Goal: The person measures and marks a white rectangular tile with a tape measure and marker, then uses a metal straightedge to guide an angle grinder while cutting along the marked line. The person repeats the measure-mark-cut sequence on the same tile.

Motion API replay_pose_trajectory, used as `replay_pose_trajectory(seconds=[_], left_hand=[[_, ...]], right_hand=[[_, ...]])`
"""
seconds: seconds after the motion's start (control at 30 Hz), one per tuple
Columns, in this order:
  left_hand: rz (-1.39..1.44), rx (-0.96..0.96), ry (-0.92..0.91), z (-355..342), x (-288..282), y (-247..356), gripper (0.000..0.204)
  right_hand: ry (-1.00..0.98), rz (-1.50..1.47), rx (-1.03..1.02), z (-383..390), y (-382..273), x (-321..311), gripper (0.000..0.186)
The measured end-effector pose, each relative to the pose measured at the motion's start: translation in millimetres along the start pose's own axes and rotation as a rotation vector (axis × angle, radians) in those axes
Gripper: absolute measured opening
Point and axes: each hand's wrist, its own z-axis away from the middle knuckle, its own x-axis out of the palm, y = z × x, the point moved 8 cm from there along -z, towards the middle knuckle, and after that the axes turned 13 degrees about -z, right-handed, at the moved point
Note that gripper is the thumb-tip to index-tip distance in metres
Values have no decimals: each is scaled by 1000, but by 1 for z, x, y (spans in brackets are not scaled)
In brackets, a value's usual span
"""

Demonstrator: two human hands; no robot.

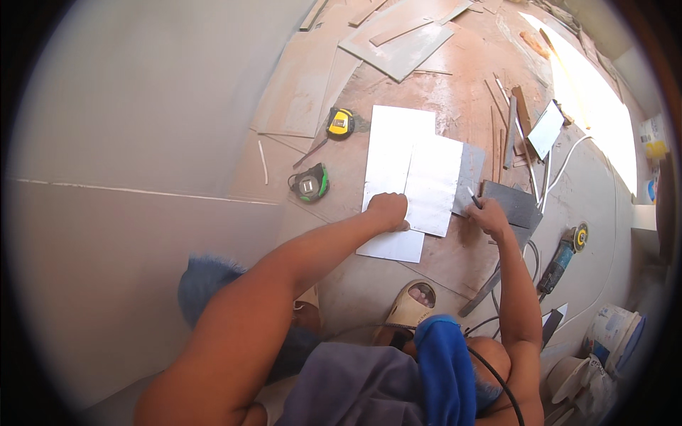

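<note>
A long white tile [387, 145] lies on the floor in front of me, with a smaller white tile [435, 181] overlapping it on the right. Under the smaller one's right side a grey piece [470, 167] sticks out. My left hand [388, 212] is closed, its knuckles bent, at the lower left edge of the smaller tile; its fingertips are partly hidden. A dark, pale-tipped pen [474, 197] is pinched in my right hand [490, 218], just right of the tiles, over the grey piece's lower edge. A dark grey tile [515, 204] lies beside that hand.
A yellow tape measure [340, 123] and a green-black one [311, 183] lie left of the tiles. An angle grinder [561, 259] rests on the right, near cables and a bucket [615, 332]. Tile offcuts [398, 46] lie farther off. A wall [142, 106] borders the left.
</note>
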Motion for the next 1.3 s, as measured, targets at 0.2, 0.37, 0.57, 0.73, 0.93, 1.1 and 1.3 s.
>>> replay_pose_trajectory(seconds=[0.2, 0.37, 0.57, 0.73, 0.93, 1.1, 1.3], left_hand=[[-12, 74, -117, -2, 10, 7, 61], [3, 55, -116, -5, 16, 6, 58], [-73, 47, -218, -12, -9, -11, 57], [103, -360, 242, -38, -95, -125, 57], [-8, -585, 393, -23, -135, -202, 55], [12, -316, 468, -51, -123, -150, 53], [-75, 28, 450, -72, -133, -83, 54]], right_hand=[[-56, 81, 55, -3, 9, 11, 38], [-127, 132, -2, -5, -7, 21, 41], [-37, 104, -68, -21, -10, 11, 39], [72, 97, -149, -27, -51, -5, 36], [79, 71, -204, -41, -64, -11, 37], [80, 135, -186, -38, -65, 2, 35], [18, 123, -92, 25, -44, 8, 34]])
